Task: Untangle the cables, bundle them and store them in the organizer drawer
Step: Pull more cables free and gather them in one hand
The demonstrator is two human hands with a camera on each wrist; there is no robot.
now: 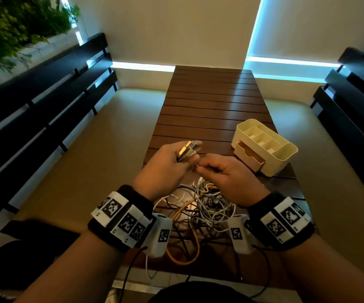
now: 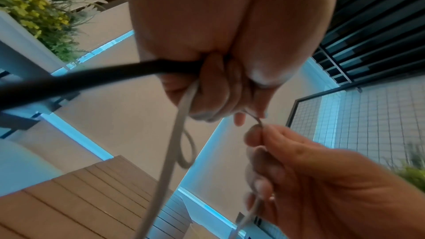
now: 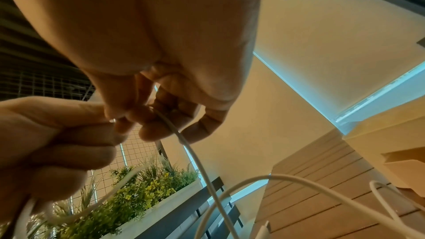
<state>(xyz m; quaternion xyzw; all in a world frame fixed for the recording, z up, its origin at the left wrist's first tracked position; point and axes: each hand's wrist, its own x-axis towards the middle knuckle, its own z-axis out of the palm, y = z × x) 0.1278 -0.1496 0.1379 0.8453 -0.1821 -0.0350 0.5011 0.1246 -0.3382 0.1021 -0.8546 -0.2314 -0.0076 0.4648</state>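
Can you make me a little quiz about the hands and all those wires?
1. True or false: the organizer's drawer is open.
2. The left hand grips: A) folded white cable B) the yellow cable C) nothing.
3. Where is the cable tangle?

Key: 1 true. 2 A; the right hand pinches its strand. 3 On the wooden table, under the hands.
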